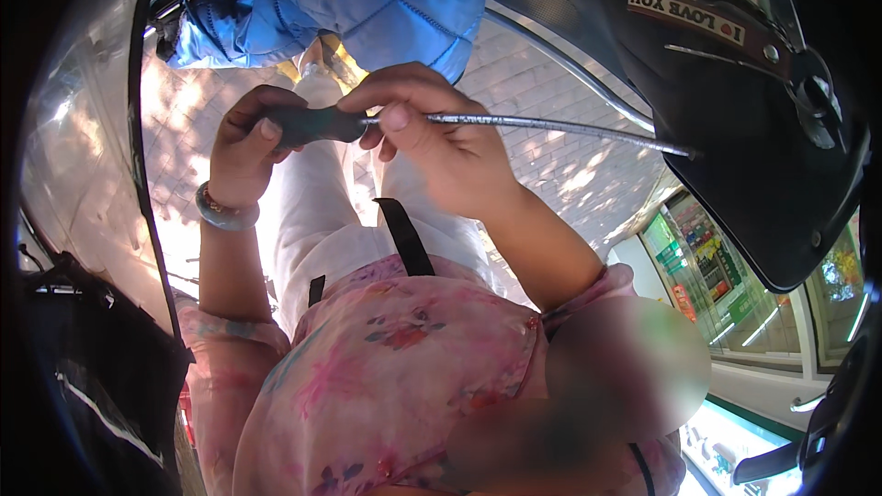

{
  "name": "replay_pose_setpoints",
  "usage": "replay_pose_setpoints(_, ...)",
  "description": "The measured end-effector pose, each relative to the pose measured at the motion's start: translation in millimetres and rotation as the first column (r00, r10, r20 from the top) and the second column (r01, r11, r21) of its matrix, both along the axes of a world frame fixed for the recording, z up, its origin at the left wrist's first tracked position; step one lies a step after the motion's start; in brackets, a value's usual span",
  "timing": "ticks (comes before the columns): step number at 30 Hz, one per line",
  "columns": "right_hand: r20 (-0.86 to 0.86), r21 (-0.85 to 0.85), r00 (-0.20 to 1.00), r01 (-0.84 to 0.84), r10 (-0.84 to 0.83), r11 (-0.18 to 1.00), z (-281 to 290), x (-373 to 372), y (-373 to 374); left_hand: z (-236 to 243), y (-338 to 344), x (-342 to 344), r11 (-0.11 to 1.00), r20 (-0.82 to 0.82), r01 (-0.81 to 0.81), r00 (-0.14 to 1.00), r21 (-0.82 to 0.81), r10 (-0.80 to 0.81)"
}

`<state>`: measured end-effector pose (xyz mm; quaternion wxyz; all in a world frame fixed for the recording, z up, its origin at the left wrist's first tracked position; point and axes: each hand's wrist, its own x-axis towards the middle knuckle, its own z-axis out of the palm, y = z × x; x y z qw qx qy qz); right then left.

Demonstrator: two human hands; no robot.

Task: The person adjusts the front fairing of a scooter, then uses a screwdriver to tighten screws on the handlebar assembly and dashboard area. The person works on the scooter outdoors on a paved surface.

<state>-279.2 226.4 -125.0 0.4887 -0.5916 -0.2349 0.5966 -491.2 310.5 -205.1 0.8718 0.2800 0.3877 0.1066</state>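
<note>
1. The left hand (pixel 244 154) gripped the dark handle (pixel 322 126) above the pale trousers (pixel 312 186); steadiness seemed wise.
2. From where I stood, the right hand (pixel 448 149) pinched the silvery rod (pixel 551 124) beside it (2 hands suited its length).

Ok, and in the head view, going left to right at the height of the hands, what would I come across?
Black strip → left hand → dark handle → right hand → the bare stretch of silver rod → black panel.
</note>
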Motion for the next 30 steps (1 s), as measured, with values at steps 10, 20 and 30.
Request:
replay_pose_setpoints(10,-0.032,0.054,0.999,0.005,-0.003,0.999,-1,26,-1,-11,11,7,0.987,-0.045,-0.030,0.998,0.155,0.037)
replay_pose_setpoints(20,0.016,-0.042,0.999,-0.050,0.051,0.998,6,39,2,-8,26,19,0.978,-0.143,-0.053,0.986,0.204,0.083)
replay_pose_setpoints(30,-0.042,-0.062,0.992,0.119,-0.122,0.991,12,43,9,-17,39,38,0.969,-0.034,-0.145,0.987,0.201,0.154)
